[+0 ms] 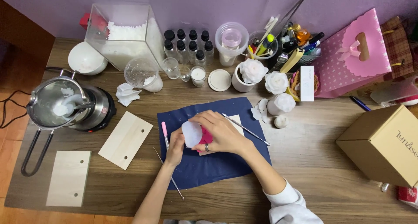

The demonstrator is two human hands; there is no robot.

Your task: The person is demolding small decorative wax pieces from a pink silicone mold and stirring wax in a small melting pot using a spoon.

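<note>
Over a dark blue cloth [217, 163] my two hands meet around a small pink mould [205, 139] with a white wax piece [192, 134] coming out of it. My right hand [222, 130], with a ring on one finger, wraps over the pink mould from the right. My left hand [175, 146] grips the white wax piece from the left and below. A small wooden board [237, 121] lies under the hands on the cloth. A pink-handled tool [164, 131] and a thin metal tool [246, 129] rest on the cloth beside them.
A melting pot [58, 104] with wax sits on a hot plate at the left. Two wooden boards [125, 139] [68, 178] lie nearby. A clear box of wax flakes [126, 37], dropper bottles [187, 45], white flower candles [276, 82], a pink gift bag [352, 54] and a cardboard box [385, 143] surround the workspace.
</note>
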